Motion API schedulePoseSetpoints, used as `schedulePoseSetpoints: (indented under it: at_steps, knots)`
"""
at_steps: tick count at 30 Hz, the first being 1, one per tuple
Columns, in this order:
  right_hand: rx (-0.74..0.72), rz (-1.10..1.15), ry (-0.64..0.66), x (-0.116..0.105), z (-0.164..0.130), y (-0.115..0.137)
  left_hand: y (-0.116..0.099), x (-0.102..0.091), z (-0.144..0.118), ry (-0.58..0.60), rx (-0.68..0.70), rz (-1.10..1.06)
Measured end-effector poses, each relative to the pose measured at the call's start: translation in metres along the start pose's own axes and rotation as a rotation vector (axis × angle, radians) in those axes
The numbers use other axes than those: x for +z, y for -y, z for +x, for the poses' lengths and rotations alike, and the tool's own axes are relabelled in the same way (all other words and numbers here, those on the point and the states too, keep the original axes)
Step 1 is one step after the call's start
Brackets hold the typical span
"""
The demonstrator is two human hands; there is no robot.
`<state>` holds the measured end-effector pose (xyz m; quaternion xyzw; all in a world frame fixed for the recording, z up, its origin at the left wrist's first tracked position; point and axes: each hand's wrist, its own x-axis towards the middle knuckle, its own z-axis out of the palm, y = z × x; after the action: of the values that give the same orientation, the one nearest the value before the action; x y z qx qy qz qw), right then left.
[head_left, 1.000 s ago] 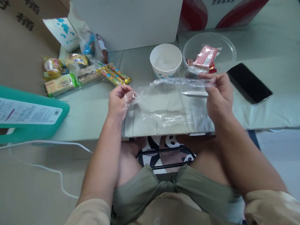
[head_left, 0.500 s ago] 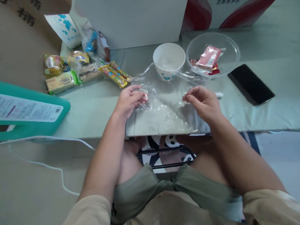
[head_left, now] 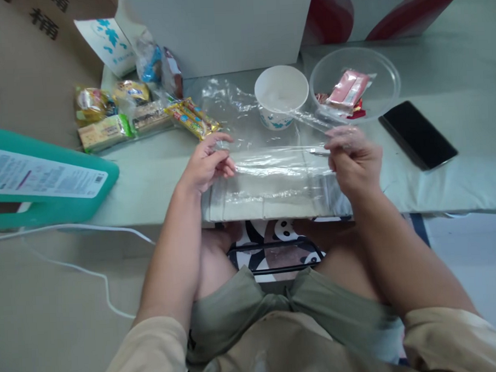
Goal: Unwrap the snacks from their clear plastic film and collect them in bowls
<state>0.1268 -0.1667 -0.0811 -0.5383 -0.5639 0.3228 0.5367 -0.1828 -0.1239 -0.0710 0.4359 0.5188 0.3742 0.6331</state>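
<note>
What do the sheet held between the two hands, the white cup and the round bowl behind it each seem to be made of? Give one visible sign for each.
Sheet: thin clear plastic film, glossy; it crinkles and the cloth shows through.
White cup: probably coated paper, matt, with blue print on its side.
Round bowl: clear rigid plastic by its look; the packets inside show through its wall.

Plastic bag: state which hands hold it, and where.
Both hands: the left hand pinches the bag at its left edge, the right hand at its right edge.
</note>
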Motion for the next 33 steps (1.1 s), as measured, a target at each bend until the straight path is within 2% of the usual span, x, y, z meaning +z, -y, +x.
schedulePoseSetpoints:
  at_steps: [3, 9, 12, 15, 17, 20, 22, 26, 30, 31, 33]
  knots:
    - [-0.023, 0.122, -0.159, -0.003, 0.005, -0.002, -0.003, -0.002, -0.001, -0.032, 0.076, -0.089]
    - [0.041, 0.256, -0.221, -0.016, 0.015, -0.017, -0.006, -0.007, -0.005, 0.077, 0.117, -0.155]
    - [0.029, 0.229, -0.257, -0.021, 0.019, -0.023, -0.003, -0.006, 0.000, 0.077, 0.135, -0.104]
    - [-0.009, 0.144, -0.236, -0.023, 0.017, -0.019, 0.000, -0.005, 0.008, 0.027, 0.056, -0.111]
    - [-0.049, 0.040, -0.205, -0.023, 0.014, -0.013, 0.003, -0.004, 0.013, -0.049, 0.036, -0.092]
    - [-0.089, -0.158, -0.106, -0.022, 0.009, -0.006, 0.007, -0.003, 0.016, -0.183, 0.118, 0.043]
    - [-0.051, -0.231, -0.036, -0.021, 0.006, -0.005, 0.008, -0.002, 0.015, -0.217, 0.167, 0.101]
    - [0.087, -0.193, 0.096, -0.021, 0.002, -0.011, 0.006, -0.002, 0.010, -0.175, 0.201, 0.060]
    - [0.171, -0.186, 0.232, -0.030, 0.003, -0.009, 0.003, -0.004, 0.006, -0.013, 0.123, 0.047]
    - [0.154, -0.204, 0.215, -0.033, 0.005, -0.006, 0.002, -0.005, 0.005, 0.022, 0.110, 0.047]
    - [0.044, -0.230, 0.074, -0.038, 0.007, 0.002, 0.000, -0.005, 0.002, 0.055, 0.089, 0.039]
